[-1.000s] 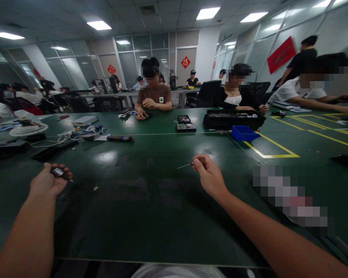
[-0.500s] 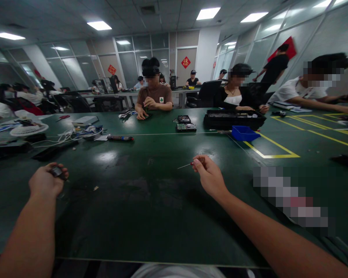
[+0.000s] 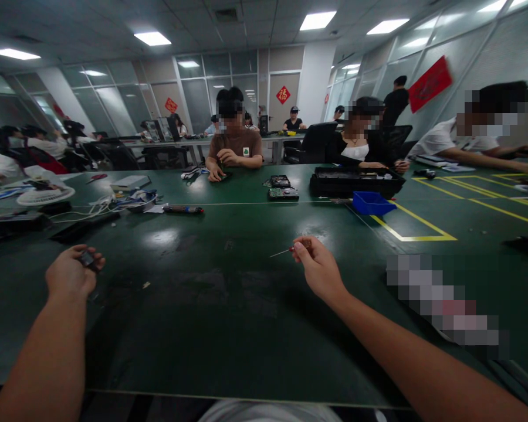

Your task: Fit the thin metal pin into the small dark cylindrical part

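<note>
My left hand [image 3: 73, 271] hovers over the left side of the green table [image 3: 229, 305], fingers closed around a small dark part [image 3: 88, 258]. My right hand [image 3: 319, 266] is held above the table's middle and pinches a thin screwdriver [image 3: 284, 252] by its reddish handle, the metal tip pointing left. The two hands are well apart, with bare green mat between them.
A blue bin [image 3: 372, 203] and a black tray [image 3: 354, 180] sit at the far right beside yellow floor-tape lines [image 3: 418, 230]. Hard drives [image 3: 282, 187], a pen-like tool [image 3: 182, 208] and tangled cables [image 3: 114, 204] lie farther back. Other people sit across the table.
My left hand has turned and curled tighter around the small dark part, shifting slightly up. My right hand has stayed put. A person in black at the back right has walked left.
</note>
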Demonstrator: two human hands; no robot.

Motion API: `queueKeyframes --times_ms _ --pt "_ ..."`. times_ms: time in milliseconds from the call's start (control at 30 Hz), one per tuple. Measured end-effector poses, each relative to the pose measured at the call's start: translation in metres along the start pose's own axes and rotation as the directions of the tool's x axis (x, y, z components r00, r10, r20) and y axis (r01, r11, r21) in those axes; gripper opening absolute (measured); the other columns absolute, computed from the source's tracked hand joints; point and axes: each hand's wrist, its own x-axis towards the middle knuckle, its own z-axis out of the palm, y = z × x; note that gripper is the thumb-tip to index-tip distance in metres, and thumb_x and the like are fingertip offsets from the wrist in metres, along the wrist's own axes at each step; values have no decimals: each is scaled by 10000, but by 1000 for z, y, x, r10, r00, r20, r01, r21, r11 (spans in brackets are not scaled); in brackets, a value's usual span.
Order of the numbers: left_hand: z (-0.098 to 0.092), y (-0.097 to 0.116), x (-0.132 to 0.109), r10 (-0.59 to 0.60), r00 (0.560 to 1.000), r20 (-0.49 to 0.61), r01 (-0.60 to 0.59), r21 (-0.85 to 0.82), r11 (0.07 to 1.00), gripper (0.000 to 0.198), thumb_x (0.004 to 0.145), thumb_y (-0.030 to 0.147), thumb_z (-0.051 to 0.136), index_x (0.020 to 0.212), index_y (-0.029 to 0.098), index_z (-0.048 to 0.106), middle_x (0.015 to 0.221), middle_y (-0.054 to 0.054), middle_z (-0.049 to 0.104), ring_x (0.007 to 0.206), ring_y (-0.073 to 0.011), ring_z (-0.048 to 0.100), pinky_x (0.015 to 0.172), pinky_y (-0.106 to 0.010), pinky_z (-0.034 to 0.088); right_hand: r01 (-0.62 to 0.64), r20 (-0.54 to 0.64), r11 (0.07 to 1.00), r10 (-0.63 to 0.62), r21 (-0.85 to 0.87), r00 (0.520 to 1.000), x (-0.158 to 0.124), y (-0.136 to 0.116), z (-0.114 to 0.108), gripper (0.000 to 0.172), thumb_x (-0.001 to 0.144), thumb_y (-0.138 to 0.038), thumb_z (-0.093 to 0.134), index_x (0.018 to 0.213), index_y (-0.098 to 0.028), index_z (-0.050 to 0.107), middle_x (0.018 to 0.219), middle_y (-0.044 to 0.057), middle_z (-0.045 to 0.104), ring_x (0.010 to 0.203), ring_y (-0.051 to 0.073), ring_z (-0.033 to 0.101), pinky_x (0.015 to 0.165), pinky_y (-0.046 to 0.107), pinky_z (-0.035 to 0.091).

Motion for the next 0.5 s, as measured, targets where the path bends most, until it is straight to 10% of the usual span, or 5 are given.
queueKeyframes --times_ms 500 --pt "-1 -5 11 59 998 3 -59 -11 998 171 656 -13 405 678 143 473 649 -28 449 546 -145 444 480 -223 388 -1 9 1000 1 27 1000 1 4 1 233 937 -441 540 971 -223 617 854 40 663 776 199 633 716 350 501"
